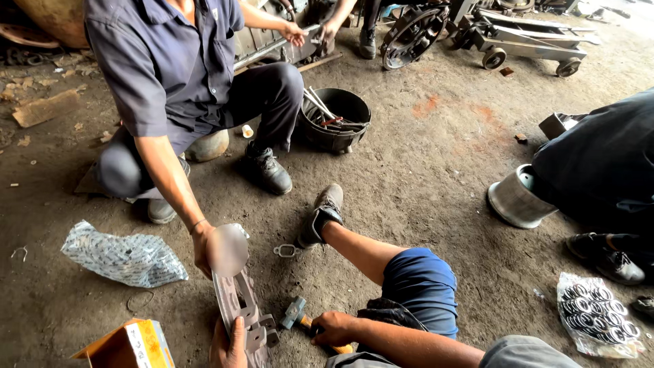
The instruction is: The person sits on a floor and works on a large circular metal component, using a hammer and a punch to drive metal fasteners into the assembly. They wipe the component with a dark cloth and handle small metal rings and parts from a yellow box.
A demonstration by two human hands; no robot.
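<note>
Grey metal plate (238,307) at bottom centre, upright on dirt floor (436,177); my left hand (228,344) fingers wrapped on its lower edge. My right hand (334,328) fisted round hammer (300,317) handle, head low beside plate. Co-worker's hand (203,249) steadies plate top.

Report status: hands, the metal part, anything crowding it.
Left hand steadies metal plate on edge. Right hand holds hammer, head near plate. Co-worker's hand grips plate top, close to hammer.
</note>
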